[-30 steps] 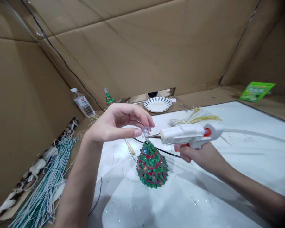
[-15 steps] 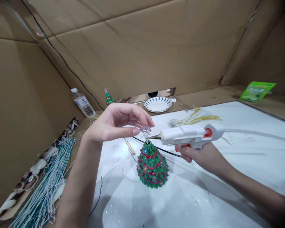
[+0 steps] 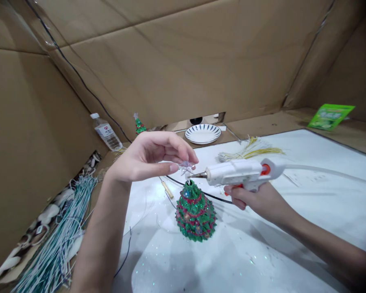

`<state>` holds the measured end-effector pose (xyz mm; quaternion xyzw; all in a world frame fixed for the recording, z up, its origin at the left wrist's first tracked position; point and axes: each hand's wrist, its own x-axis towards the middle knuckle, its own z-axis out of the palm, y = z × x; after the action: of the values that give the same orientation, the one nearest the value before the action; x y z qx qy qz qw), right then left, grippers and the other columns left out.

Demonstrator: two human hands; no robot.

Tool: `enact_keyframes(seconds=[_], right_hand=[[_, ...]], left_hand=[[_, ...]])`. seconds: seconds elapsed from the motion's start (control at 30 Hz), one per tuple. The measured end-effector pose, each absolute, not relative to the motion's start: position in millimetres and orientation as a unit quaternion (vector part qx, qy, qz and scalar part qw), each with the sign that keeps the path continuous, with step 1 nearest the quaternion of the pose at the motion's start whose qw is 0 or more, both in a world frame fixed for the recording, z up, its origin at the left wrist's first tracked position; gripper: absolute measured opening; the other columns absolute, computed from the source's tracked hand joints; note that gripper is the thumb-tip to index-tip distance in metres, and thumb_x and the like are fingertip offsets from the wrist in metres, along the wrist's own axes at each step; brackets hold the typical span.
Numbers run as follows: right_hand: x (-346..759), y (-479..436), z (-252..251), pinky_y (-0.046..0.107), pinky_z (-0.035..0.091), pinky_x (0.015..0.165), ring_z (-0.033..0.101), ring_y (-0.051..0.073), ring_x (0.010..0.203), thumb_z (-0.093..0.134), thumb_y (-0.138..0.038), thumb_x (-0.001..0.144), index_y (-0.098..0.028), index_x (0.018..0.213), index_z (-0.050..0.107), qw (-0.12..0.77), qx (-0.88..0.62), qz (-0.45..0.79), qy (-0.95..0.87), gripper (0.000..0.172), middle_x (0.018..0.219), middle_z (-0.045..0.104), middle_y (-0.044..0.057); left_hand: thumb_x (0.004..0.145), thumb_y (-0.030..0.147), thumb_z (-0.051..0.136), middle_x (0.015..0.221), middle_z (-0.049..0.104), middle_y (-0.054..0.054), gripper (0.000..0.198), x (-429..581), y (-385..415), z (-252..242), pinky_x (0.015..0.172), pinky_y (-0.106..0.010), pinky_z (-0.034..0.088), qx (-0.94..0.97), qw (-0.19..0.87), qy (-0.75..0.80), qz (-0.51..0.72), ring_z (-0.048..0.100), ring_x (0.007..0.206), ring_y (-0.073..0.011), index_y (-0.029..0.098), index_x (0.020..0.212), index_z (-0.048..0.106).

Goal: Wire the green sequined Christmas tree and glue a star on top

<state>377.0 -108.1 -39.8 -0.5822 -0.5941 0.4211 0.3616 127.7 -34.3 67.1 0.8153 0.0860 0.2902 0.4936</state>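
Observation:
Between the thumb and fingers of my left hand [image 3: 161, 156] is a small clear, star-like ornament [image 3: 186, 166], held just above the tip of a green glittery tree [image 3: 196, 213] with red garlands and small balls. My right hand [image 3: 250, 199] is wrapped round the handle of a white glue gun [image 3: 239, 173]. Its metal nozzle points left, at the underside of the ornament and close over the treetop. The tree stands upright on the white sheet [image 3: 232, 256].
Behind are a striped plate [image 3: 203, 134], a smaller tree [image 3: 139, 125], a bottle [image 3: 107, 133] and yellow-white wires [image 3: 251, 152]. Teal strands [image 3: 61, 236] lie at left, a wooden-handled tool [image 3: 167, 190] beside the tree, a green packet [image 3: 331, 116] at far right.
The ornament has tilted slightly in my left fingers. The glue gun has shifted a little to the left and up, its nozzle still by the ornament.

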Motion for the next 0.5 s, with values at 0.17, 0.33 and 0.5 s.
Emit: enact_keyframes(seconds=[0.17, 0.33, 0.5], right_hand=[[374.5, -108.1, -39.1, 0.031, 0.040, 0.059, 0.044, 0.014, 0.049, 0.057, -0.042, 0.072, -0.022, 0.053, 0.045, 0.358, -0.591, 0.422, -0.586, 0.031, 0.045, 0.044, -0.004], [372.9, -108.4, -38.2, 0.030, 0.039, 0.056, 0.043, 0.013, 0.049, 0.057, -0.041, 0.071, -0.022, 0.055, 0.046, 0.364, -0.589, 0.428, -0.581, 0.027, 0.046, 0.044, -0.004], [374.8, -109.2, -40.3, 0.031, 0.040, 0.060, 0.045, 0.014, 0.051, 0.057, -0.041, 0.072, -0.022, 0.056, 0.047, 0.371, -0.585, 0.425, -0.583, 0.027, 0.045, 0.045, -0.005]], left_hand=[[0.077, -0.001, 0.061, 0.099, 0.069, -0.011, 0.022, 128.0, -34.6, 67.1, 0.077, -0.030, 0.057, 0.814, 0.498, 0.074, 0.290, 0.067, 0.092, -0.0203, 0.012, 0.094, 0.066], [0.077, -0.003, 0.060, 0.099, 0.069, -0.010, 0.023, 128.5, -33.7, 66.4, 0.077, -0.031, 0.057, 0.815, 0.497, 0.068, 0.291, 0.067, 0.092, -0.0201, 0.012, 0.094, 0.065], [0.076, -0.004, 0.060, 0.098, 0.068, -0.009, 0.024, 129.8, -33.0, 65.6, 0.078, -0.029, 0.057, 0.813, 0.498, 0.066, 0.295, 0.067, 0.091, -0.0184, 0.012, 0.093, 0.065]])
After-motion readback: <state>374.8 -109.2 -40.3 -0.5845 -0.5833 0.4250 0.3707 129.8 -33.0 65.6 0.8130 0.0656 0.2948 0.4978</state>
